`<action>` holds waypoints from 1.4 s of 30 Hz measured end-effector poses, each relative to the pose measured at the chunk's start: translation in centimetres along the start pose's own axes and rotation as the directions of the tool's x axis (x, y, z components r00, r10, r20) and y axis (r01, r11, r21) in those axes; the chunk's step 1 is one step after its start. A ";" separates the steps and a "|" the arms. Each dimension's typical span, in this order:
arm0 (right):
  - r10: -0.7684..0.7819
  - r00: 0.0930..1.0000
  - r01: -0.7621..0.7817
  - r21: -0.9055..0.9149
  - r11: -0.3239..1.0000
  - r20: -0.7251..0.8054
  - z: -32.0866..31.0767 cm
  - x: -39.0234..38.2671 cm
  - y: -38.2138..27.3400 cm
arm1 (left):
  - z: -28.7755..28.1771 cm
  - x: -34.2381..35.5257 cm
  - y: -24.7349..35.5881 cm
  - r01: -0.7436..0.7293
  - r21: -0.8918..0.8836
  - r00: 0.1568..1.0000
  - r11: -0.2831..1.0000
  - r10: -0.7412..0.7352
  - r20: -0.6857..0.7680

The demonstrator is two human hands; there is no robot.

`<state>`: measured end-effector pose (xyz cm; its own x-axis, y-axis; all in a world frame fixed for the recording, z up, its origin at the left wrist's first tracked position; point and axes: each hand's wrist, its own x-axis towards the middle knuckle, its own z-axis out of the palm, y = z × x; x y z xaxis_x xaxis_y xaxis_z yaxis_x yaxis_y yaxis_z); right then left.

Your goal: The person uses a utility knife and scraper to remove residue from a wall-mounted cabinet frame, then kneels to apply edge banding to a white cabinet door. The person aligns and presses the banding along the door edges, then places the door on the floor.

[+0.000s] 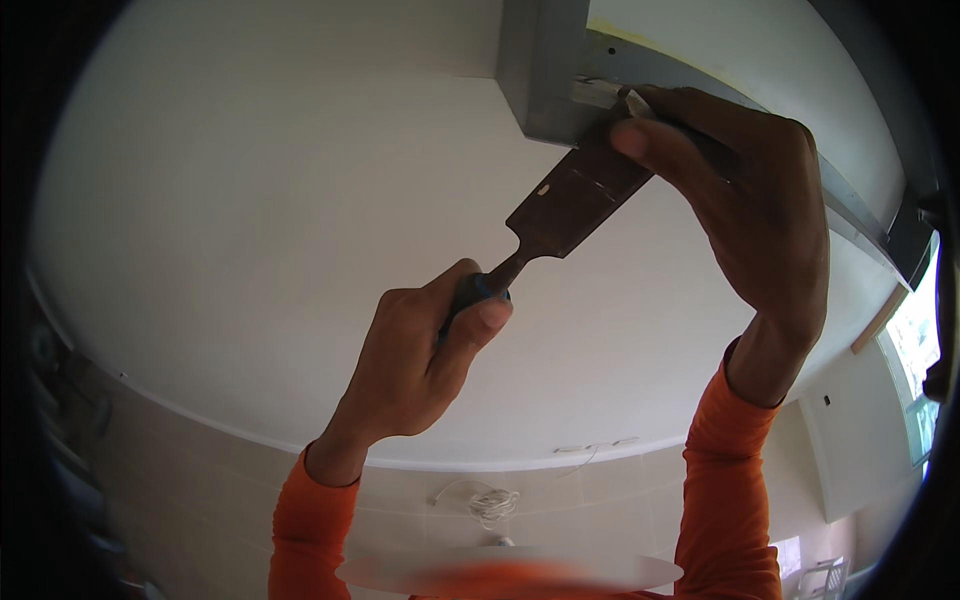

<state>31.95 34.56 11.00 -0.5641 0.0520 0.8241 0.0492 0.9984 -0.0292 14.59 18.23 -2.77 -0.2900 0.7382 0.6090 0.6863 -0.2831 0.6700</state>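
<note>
My left hand (pixel 425 350) grips the dark blue handle of a putty knife (pixel 565 205) with a wide brown blade. The blade points up and right, its tip against a grey metal channel (pixel 545 70) fixed to the white ceiling (pixel 280 180). My right hand (pixel 745 200) reaches up beside the blade tip, fingers pressed on the blade's end and the channel, pinching a small whitish strip there. Both arms wear orange sleeves.
The grey channel runs on to the right along the ceiling toward a window (pixel 925 350). A coil of white cable (pixel 492 503) hangs from the tiled wall below the ceiling line. Dark shelving shows at the far left edge.
</note>
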 end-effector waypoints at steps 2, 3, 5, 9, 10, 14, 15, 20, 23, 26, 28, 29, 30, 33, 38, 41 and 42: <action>-0.003 1.000 0.003 0.014 1.000 -0.014 0.1 -0.2 -0.2 | -0.5 -0.1 0.4 -0.014 0.021 1.000 1.000 0.014 0.012; 0.004 1.000 -0.003 0.025 1.000 -0.010 0.1 -0.2 -0.3 | -0.7 0.0 0.5 -0.009 0.026 1.000 1.000 0.009 0.020; 0.025 1.000 -0.025 0.040 0.999 0.003 -0.1 -0.3 -0.5 | -1.1 0.0 0.9 -0.012 0.051 0.999 0.999 0.011 0.032; 0.028 1.000 -0.027 0.084 0.996 -0.006 -0.4 -0.4 -1.1 | -1.8 0.0 1.5 -0.038 0.115 0.998 0.993 0.032 0.051; 0.037 0.999 -0.037 0.115 0.993 0.004 -0.6 -0.4 -1.3 | -2.0 0.0 1.7 -0.032 0.122 0.998 0.992 0.025 0.056; 0.087 0.996 -0.089 0.116 0.989 0.027 -0.9 -0.4 -1.4 | -2.2 0.0 2.3 -0.047 0.134 0.998 0.990 0.041 0.046; 0.078 0.997 -0.078 0.144 0.986 0.010 -0.8 -0.5 -1.4 | -2.2 -0.1 2.4 -0.044 0.144 0.998 0.989 0.037 0.051; 0.046 0.999 -0.042 0.134 0.990 -0.028 -0.5 -0.8 -1.1 | -2.2 -0.3 2.3 -0.029 0.129 0.999 0.991 0.024 0.040; -0.069 0.990 0.079 0.081 0.994 -0.123 0.5 -1.3 -0.2 | -2.2 -0.3 1.9 -0.021 0.129 0.999 0.991 0.017 0.037; -0.323 0.911 0.308 -0.098 0.946 -0.256 1.8 -1.4 1.5 | -2.2 -0.2 1.7 0.008 0.129 1.000 0.992 -0.012 0.028; -0.527 0.802 0.439 -0.319 0.840 -0.282 2.1 -1.6 2.9 | -2.2 -0.1 1.6 0.049 0.134 0.998 0.990 -0.052 0.025; -0.571 0.778 0.462 -0.379 0.802 -0.260 2.2 -1.7 3.5 | -2.2 -0.1 1.5 0.015 0.127 1.000 0.992 -0.017 0.018; -0.614 0.748 0.475 -0.443 0.760 -0.251 2.4 -1.6 4.0 | -2.2 0.1 1.5 0.010 0.130 1.000 0.992 -0.013 0.021; -0.707 0.645 0.400 -0.660 0.637 -0.292 4.0 -0.9 4.8 | -2.2 0.2 1.5 -0.009 0.144 1.000 0.989 0.006 0.022; -0.746 0.602 0.156 -0.875 0.458 -0.283 5.7 0.1 5.1 | -2.0 0.2 1.3 -0.020 0.137 1.000 0.990 0.017 0.022; -0.775 0.573 0.125 -0.907 0.403 -0.266 5.9 0.8 5.1 | -2.1 0.2 1.1 -0.014 0.126 1.000 0.992 0.012 0.017; -0.787 0.550 0.119 -0.906 0.406 -0.280 6.0 1.0 5.1 | -2.1 0.3 1.1 -0.019 0.136 1.000 0.991 0.015 0.026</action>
<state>26.67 39.82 8.29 -0.1183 -0.7635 0.6348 0.7001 0.3892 0.5986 13.82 16.84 -0.95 -0.2622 0.7494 0.6080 0.7760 -0.2107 0.5944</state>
